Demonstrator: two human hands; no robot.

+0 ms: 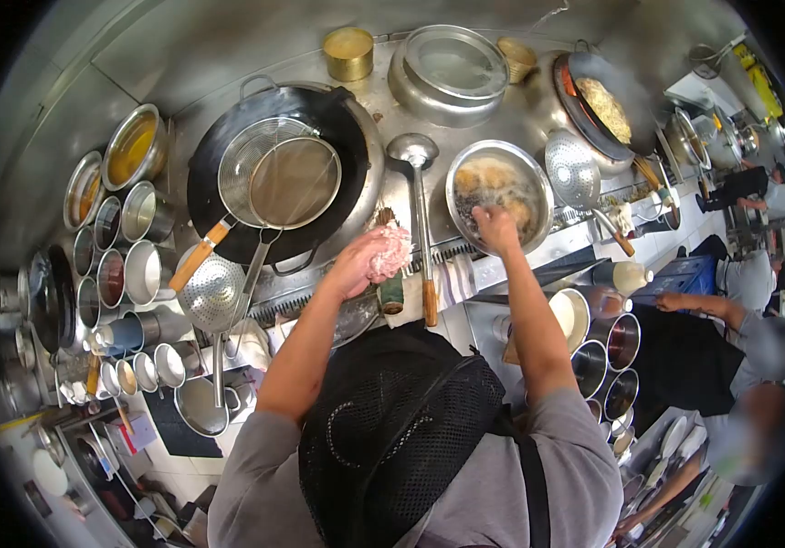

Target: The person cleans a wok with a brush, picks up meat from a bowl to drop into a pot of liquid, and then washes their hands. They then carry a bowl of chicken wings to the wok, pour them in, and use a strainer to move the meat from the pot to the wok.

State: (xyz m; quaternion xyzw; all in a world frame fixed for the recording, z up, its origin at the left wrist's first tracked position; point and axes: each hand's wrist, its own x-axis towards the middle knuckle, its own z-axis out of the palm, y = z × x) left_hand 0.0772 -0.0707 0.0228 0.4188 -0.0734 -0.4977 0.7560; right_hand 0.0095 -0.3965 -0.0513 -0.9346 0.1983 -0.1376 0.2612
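A lump of pale pink minced meat rests in my left hand, whose fingers curl round it beside the ladle handle. My right hand is over the near side of a steel bowl, fingers pointing down and pressed together. Whatever the fingertips hold, if anything, is hidden. Inside the bowl, browned pieces lie in bubbling, foamy liquid. Between the hands lies a long ladle with a wooden handle end. A perforated skimmer is to the right of the bowl.
At left, a black wok carries wire strainers. A lidded pot and brass tin stand at the back. Another wok with food is at back right. Steel containers flank both sides. Co-workers are at far right.
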